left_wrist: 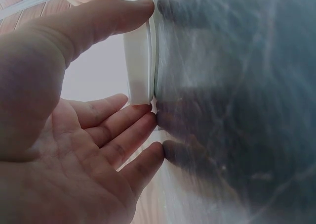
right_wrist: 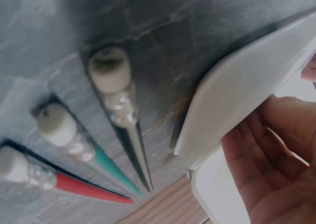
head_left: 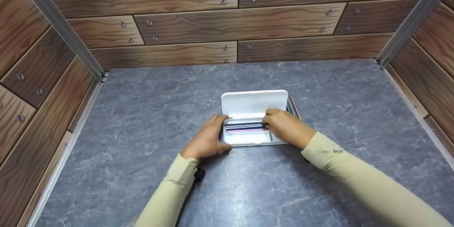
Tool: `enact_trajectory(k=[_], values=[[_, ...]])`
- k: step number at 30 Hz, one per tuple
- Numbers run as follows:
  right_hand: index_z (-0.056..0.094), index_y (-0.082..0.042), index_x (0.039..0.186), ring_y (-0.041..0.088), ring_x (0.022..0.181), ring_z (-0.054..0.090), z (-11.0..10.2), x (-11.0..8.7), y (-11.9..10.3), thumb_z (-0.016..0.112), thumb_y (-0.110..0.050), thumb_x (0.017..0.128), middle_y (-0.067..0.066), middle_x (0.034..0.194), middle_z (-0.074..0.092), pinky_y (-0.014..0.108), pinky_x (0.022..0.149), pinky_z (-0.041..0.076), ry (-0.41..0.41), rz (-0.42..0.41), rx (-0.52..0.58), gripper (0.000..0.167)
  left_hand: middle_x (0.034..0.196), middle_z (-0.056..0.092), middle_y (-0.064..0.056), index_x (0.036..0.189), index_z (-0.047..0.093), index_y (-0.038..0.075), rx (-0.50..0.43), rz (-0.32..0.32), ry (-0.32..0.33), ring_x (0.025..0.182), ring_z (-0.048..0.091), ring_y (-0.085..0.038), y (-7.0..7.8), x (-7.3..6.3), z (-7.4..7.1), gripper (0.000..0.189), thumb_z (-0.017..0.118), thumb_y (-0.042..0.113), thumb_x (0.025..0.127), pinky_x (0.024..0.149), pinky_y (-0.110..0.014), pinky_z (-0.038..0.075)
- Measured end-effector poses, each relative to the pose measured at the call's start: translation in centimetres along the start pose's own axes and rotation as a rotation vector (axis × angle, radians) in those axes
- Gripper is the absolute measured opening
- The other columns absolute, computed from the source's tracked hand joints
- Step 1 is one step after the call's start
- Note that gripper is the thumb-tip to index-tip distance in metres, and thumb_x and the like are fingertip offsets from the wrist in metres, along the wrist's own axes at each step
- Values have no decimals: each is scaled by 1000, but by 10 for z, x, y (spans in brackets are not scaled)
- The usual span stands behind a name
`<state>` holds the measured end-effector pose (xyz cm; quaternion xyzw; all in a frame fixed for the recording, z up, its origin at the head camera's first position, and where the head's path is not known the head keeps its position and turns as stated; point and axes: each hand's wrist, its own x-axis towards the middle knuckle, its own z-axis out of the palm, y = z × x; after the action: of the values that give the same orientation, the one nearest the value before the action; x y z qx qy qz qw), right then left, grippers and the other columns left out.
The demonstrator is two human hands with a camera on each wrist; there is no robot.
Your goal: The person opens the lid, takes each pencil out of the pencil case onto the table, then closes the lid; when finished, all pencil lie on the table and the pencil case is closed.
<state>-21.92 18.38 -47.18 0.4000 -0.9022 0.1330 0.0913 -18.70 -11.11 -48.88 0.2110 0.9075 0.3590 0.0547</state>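
A white pencil case (head_left: 254,103) lies with its lid raised on the table. Several pencils (head_left: 244,127) with dark, blue and pink barrels lie lengthwise in its tray. My left hand (head_left: 207,138) spans the case's left end, thumb at the front corner and fingers at the back; in the left wrist view its fairly straight fingers (left_wrist: 133,135) touch the case wall (left_wrist: 138,66). Over the right part of the tray, my right hand (head_left: 285,124) has curled fingers pinching at the pencils' right ends. The right wrist view shows those fingers (right_wrist: 252,155) behind the case wall, the pinched ends hidden.
Right of the case lie 3 more pencils with white erasers: a red pencil (right_wrist: 89,187), a green pencil (right_wrist: 111,167) and a dark one (right_wrist: 136,150). The grey marbled tabletop (head_left: 149,106) is bounded by wood-patterned walls (head_left: 184,28) and metal corner posts (head_left: 60,25).
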Motion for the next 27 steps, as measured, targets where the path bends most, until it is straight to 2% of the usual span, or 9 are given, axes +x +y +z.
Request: enact_trajectory(k=[9,15,22,27], values=[[83,-3,93,23,78,67,2,1,6,80,4,94,10,87,69,44,74,62,6,25,12,8,152,60,-23,162,48,-3,-7,-5,-4,144,57,-41,0,0,-1,96,95,11,80,128,-55,47],[85,-4,97,24,82,72,0,-4,7,81,2,95,9,91,73,44,78,64,20,69,64,8,153,59,-21,164,47,-2,-1,-28,-17,145,56,-39,-1,1,-1,97,95,12,81,128,-54,47],[86,-2,101,24,86,76,-10,-10,8,84,3,93,9,95,79,44,80,66,98,109,173,10,152,60,-21,163,48,-2,4,-20,-10,145,57,-40,-1,1,0,97,96,12,80,128,-54,47],[85,-4,100,20,83,73,-20,-15,12,83,2,92,7,92,79,38,76,64,158,162,217,10,151,60,-22,162,49,-3,3,-11,-6,144,57,-40,-2,1,-1,96,95,11,79,127,-54,47]])
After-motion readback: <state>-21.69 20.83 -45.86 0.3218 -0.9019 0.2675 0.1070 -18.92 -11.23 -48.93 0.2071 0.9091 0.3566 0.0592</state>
